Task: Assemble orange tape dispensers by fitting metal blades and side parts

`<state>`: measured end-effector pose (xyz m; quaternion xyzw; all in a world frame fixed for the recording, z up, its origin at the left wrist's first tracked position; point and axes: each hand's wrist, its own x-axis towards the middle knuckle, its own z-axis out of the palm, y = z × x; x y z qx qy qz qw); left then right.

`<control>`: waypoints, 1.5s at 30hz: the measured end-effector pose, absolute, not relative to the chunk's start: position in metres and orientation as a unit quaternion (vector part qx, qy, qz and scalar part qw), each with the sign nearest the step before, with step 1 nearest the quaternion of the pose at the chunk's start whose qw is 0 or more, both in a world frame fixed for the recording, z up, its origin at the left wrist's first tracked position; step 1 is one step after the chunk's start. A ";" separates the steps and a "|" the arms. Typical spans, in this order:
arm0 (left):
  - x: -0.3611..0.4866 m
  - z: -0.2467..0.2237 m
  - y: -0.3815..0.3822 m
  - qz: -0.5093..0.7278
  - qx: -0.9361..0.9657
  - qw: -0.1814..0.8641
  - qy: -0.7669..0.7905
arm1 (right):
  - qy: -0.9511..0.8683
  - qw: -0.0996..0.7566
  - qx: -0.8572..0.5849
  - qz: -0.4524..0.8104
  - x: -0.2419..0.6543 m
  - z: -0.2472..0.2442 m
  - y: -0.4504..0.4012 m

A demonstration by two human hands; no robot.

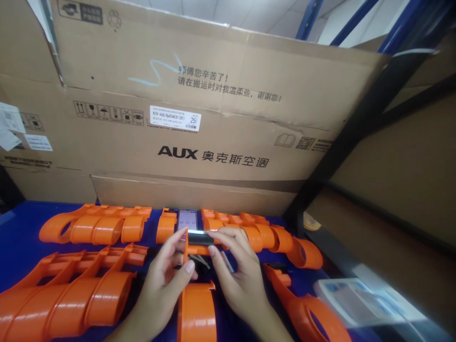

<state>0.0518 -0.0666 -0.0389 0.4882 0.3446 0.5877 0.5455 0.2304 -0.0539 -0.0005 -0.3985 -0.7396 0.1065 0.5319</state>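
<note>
An orange tape dispenser [200,304] stands upright in front of me, its round hub low and its head raised between my hands. My left hand [169,270] is closed on the side of its head, thumb and fingers pinching the orange plate. A black strip [200,237] with a serrated silver edge lies across the head. My right hand [239,266] pinches the right end of this strip between thumb and fingers. Behind the hands, some small dark and silvery pieces [200,262] are partly hidden on the blue surface.
More orange tape dispensers stand in rows at the left [67,294], back left [96,228] and back right [256,232]; another dispenser [309,308] lies at right. A phone [187,219] showing a timer leans behind. A large cardboard sheet [213,128] walls the back; a clear-lidded box [366,299] sits right.
</note>
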 end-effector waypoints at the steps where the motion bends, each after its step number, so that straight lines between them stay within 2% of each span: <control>1: 0.052 -0.039 -0.067 0.585 0.486 0.552 0.342 | -0.738 0.531 -0.402 0.110 0.230 -0.001 -0.054; 9: 0.043 -0.042 -0.056 0.580 0.435 0.605 0.330 | -0.747 0.504 -0.393 0.184 0.232 -0.003 -0.048; 13: 0.038 -0.043 -0.046 0.586 0.386 0.615 0.359 | -0.729 0.491 -0.455 0.144 0.243 -0.005 -0.038; 15: 0.038 -0.042 -0.044 0.594 0.383 0.600 0.374 | -0.750 0.426 -0.495 0.103 0.250 -0.007 -0.033; 20: 0.044 -0.038 -0.047 0.605 0.409 0.561 0.390 | -0.776 0.174 -0.605 0.035 0.260 -0.007 -0.025; 22: 0.045 -0.038 -0.048 0.597 0.419 0.560 0.392 | -0.770 0.127 -0.624 0.030 0.262 -0.006 -0.026; 35: 0.044 -0.038 -0.048 0.586 0.435 0.562 0.390 | -0.796 0.034 -0.605 0.010 0.255 -0.015 -0.033; 45: 0.044 -0.035 -0.048 0.589 0.433 0.558 0.392 | -0.797 0.007 -0.604 -0.008 0.249 -0.015 -0.037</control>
